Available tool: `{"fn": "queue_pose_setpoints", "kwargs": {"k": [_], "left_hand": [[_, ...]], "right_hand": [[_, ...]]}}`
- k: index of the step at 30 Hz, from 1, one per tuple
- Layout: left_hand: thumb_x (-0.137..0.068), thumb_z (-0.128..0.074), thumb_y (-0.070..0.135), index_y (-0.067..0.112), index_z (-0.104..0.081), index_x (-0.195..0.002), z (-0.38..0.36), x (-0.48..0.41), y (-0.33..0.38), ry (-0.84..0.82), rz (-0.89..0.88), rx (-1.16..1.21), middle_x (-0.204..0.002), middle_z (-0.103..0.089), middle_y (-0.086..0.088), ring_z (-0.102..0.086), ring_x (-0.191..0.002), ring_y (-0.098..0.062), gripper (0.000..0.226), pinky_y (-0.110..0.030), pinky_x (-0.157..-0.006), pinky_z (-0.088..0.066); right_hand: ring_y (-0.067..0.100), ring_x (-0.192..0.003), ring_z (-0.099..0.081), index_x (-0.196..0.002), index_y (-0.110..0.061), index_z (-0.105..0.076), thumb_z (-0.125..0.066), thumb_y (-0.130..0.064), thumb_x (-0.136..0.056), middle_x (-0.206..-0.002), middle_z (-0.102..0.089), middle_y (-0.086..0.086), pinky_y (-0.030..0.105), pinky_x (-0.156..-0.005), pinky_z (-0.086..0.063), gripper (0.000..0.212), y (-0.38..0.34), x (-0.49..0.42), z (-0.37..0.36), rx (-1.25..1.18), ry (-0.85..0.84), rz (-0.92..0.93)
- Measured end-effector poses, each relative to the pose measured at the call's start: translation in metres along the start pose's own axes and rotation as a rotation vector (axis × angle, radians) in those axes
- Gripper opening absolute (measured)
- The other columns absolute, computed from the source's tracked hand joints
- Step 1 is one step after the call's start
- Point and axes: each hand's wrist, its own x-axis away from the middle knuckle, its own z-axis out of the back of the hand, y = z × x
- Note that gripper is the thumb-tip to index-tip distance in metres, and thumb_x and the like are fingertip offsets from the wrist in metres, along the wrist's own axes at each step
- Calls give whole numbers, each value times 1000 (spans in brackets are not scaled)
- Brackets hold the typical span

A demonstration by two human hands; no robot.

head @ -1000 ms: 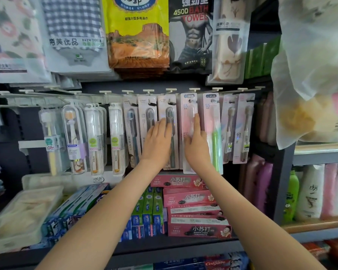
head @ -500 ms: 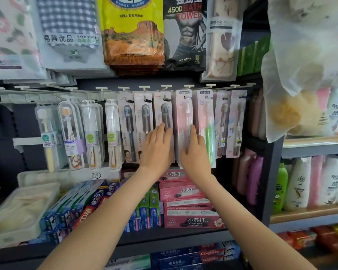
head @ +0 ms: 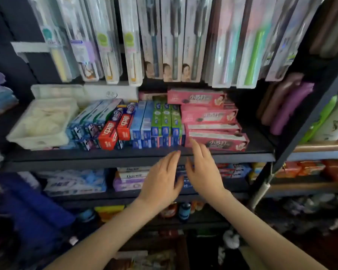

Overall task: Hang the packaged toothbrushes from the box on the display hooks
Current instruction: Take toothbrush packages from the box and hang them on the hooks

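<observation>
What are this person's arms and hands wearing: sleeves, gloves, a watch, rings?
Nothing worn shows. The left hand and right hand are bare, with no gloves, and both forearms are bare down to the frame's lower edge, with no sleeve in view. No watch, bracelet or ring shows, though motion blur could hide a thin ring.

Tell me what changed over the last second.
Both hands came off the hanging toothbrush packs and dropped. The left hand and right hand now hover open and empty at the shelf edge, near the toothpaste boxes. The camera tilted down. Packs and boxes stayed put.
</observation>
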Motion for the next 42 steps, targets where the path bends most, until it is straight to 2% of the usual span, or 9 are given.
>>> {"fn": "queue_pose_setpoints", "kwargs": {"k": [5,8,11,16,27,30,33,38,42], "left_hand": [[-101,-41,35,14,-18,-153,-59,95,-33,-465,262,67,-153,-31,-3,-34,-137,-18,60,-25,-109,-29],[-102,-37,36,17,-19,-152,-109,151,-57,-650,386,76,-152,-31,-1,-37,-133,-16,57,-25,-105,-33],[-101,-40,34,19,-21,-151,-161,214,-82,-853,524,56,-147,-35,-1,-49,-118,-18,55,-26,-89,-44],[-99,-44,30,17,-24,-149,-250,319,-129,-1080,720,26,-147,-33,-5,-39,-130,-23,55,-31,-99,-42],[-96,-55,28,15,-19,-150,-394,457,-205,-1144,1020,39,-153,-23,-7,-27,-141,-25,66,-37,-110,-37],[-95,-58,24,15,-20,-148,-421,477,-219,-1140,1026,30,-151,-25,-7,-31,-138,-27,66,-37,-106,-41],[-96,-57,24,14,-18,-148,-438,496,-224,-1115,948,-17,-151,-24,-8,-29,-138,-27,66,-38,-110,-32],[-97,-52,25,12,-11,-150,-446,518,-217,-1044,909,-14,-153,-18,-8,-20,-142,-26,68,-37,-114,-21],[-97,-51,25,9,-15,-150,-442,517,-210,-1046,890,20,-153,-21,-12,-21,-142,-28,66,-39,-115,-22]], "right_hand": [[32,-125,-46,-148,-9,-30,-51,-14,-97,-140,-44,14,37,-96,-43,56,29,80,-86,56,-356,-170],[36,-110,-57,-140,-3,-42,-55,-13,-94,-121,-57,17,37,-87,-48,49,58,134,-142,74,-491,-224],[25,-126,-45,-149,-13,-27,-41,-24,-101,-136,-46,8,31,-100,-38,51,87,191,-191,92,-748,-341],[19,-130,-40,-151,-21,-15,-32,-27,-104,-143,-38,3,25,-102,-33,51,131,274,-280,88,-1043,-456],[26,-136,-32,-152,-21,-8,-45,-7,-97,-154,-22,5,36,-103,-41,68,190,373,-495,184,-1334,-339],[28,-142,-21,-153,-20,-8,-51,8,-87,-157,-17,5,43,-110,-30,84,214,399,-549,221,-1421,-305],[28,-146,-12,-153,-13,-7,-46,1,-92,-159,-11,8,44,-115,-12,73,244,428,-587,405,-1464,-107],[31,-106,-59,-119,-11,-59,-82,-12,-56,-118,-61,12,40,-86,-42,67,262,445,-619,541,-1323,149],[26,-132,-34,-141,-17,-33,-62,-8,-84,-143,-38,6,41,-104,-24,64,254,431,-614,439,-1374,215]]}}
